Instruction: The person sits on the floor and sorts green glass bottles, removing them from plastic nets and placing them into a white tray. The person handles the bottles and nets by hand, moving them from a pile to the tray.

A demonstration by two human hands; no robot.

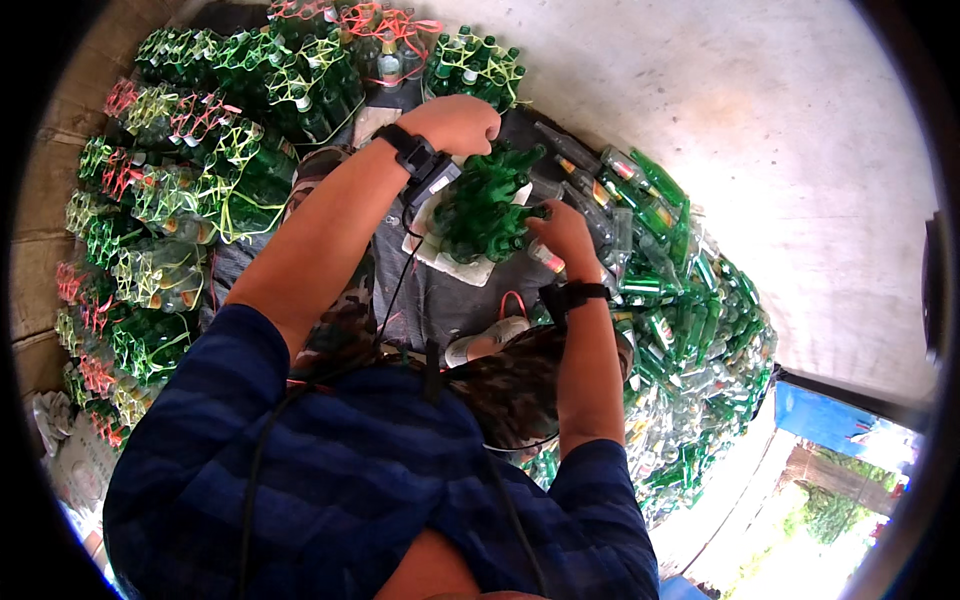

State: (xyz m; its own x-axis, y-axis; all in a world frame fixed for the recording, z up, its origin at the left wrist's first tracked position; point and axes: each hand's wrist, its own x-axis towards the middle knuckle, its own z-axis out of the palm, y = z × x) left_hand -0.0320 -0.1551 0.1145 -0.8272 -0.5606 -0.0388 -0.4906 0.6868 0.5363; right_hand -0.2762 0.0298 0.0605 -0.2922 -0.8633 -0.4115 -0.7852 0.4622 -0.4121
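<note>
A tight group of green glass bottles stands on a pale flat slab in front of me. My left hand is at the far left edge of the group, its fingers curled; the wrist and a strapped device partly hide what it touches, so I cannot tell whether it holds anything. At the right side of the group, my right hand has its fingers bent around the neck of a green bottle. A clear bottle with a label lies just below that hand.
Bundles of bottles tied with yellow-green strips and red strips stand at the left and back. A large heap of loose bottles lies at the right along a pale wall. A red loop lies near my shoe.
</note>
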